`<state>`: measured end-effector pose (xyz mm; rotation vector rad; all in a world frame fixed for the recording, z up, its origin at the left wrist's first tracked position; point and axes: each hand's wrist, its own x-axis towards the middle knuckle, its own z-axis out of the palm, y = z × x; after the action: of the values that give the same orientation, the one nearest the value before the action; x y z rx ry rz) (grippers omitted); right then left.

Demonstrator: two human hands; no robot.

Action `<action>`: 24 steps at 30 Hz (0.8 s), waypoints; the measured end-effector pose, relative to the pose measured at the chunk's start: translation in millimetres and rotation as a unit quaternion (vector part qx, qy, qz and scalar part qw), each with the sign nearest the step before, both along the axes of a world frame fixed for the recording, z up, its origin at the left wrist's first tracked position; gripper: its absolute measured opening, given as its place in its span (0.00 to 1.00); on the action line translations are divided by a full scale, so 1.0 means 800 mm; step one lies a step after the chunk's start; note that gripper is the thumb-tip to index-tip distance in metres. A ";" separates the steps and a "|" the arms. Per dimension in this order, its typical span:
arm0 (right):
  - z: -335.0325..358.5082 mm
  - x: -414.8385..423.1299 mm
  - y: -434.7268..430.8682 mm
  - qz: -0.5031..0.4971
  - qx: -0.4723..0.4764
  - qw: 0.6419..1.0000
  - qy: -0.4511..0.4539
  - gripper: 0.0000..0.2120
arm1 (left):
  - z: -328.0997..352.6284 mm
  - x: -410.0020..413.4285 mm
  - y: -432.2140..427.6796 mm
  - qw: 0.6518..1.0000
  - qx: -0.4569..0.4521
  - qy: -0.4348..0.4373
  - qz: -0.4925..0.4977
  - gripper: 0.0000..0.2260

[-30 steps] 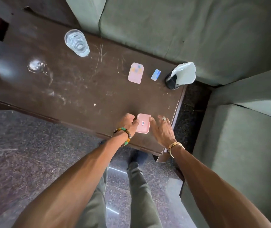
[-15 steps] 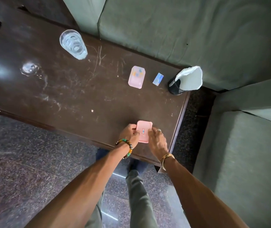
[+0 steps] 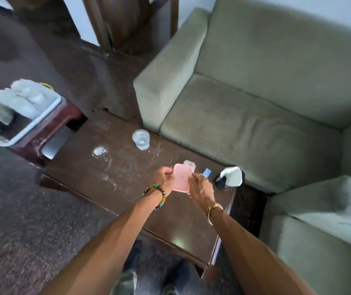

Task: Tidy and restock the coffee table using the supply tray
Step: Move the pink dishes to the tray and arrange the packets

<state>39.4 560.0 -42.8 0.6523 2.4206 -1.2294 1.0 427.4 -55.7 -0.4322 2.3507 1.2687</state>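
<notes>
Far to the left the supply tray [image 3: 34,122] sits on a dark red stool [image 3: 64,116] beside the coffee table [image 3: 127,205]. It is blurred from here, and the pale shapes in it may be cups or rolled cloths; I can't say which. On the table top a small wet patch [image 3: 99,151] glistens, and just past it a clear glass [image 3: 141,139] stands close to the sofa-side edge.

Near the middle, the left hand [image 3: 164,178] has its fingers curled round the left edge of a pink box [image 3: 182,180], lifted clear of the table. The right hand [image 3: 200,188] pinches the box's right edge, so both hands are occupied with the one thing. A second, paler container [image 3: 190,163] lies on the table partly hidden behind it. To the right are a small blue packet [image 3: 207,173] and a black holder with a white napkin [image 3: 231,177] at the table's corner, with the green sofa [image 3: 255,107] behind.

The grip is on the edges only. If this is a lidded box, the lid could pop and spill whatever is inside. Carrying it left toward the tray takes the arms over the glass and the wet patch, and a brushed glass would tip onto the sofa side. A box set down in the wet would need wiping.
</notes>
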 end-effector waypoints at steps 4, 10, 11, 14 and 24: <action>0.063 -0.033 -0.042 0.047 0.004 0.999 0.028 0.13 | 0.069 -0.017 -0.050 0.997 0.045 0.031 0.056 0.13; 0.122 -0.052 -0.163 0.140 0.017 0.988 0.061 0.17 | 0.120 -0.010 -0.181 0.985 0.063 0.060 0.151 0.12; 0.128 -0.050 -0.189 0.159 0.020 0.985 0.063 0.18 | 0.122 -0.005 -0.207 0.981 0.074 0.049 0.172 0.12; 0.133 -0.038 -0.266 0.189 0.016 0.980 0.064 0.14 | 0.121 0.012 -0.286 0.974 0.078 0.029 0.209 0.12; 0.172 -0.042 -0.505 0.293 0.006 0.953 0.075 0.12 | 0.159 0.048 -0.519 0.934 0.101 0.051 0.338 0.09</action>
<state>5.7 155.8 95.0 -0.1718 2.4701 -1.0323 39.1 12.4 71.6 -1.2005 2.1861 1.8459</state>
